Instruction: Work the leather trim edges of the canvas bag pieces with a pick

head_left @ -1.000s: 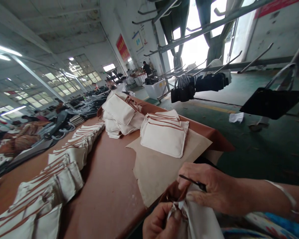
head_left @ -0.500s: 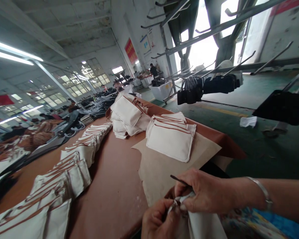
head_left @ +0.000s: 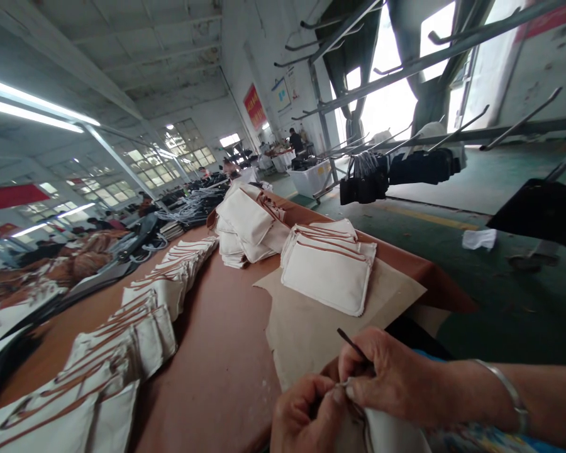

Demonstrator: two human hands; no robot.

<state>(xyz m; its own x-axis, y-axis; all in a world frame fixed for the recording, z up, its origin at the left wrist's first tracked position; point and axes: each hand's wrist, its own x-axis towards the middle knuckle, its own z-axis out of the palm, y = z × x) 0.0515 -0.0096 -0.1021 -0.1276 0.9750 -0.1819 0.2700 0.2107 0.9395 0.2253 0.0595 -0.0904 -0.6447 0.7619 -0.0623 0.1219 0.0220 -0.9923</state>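
At the bottom right, my left hand point(head_left: 306, 415) pinches the edge of a white piece with brown trim point(head_left: 391, 434). My right hand point(head_left: 396, 377), with a metal bangle at its wrist, closes on the same edge, its fingertips touching those of my left hand. A thin dark tool point(head_left: 351, 343) sticks up out of my right hand; its lower end is hidden by the fingers. Just beyond my hands, a stack of white pouches point(head_left: 327, 270) with brown edges lies on brown paper point(head_left: 297, 340).
The brown table point(head_left: 207, 365) carries a long row of white pouches point(head_left: 155, 340) on the left and a heap of white pieces point(head_left: 245, 220) at its far end. On the right stands a metal rack point(head_left: 405, 60) with black bags point(head_left: 365, 179). A person point(head_left: 295, 141) is far back.
The whole view has shifted slightly. Both hands sit a little lower in it, still together on the white piece, and the dark tool is tilted more steeply.
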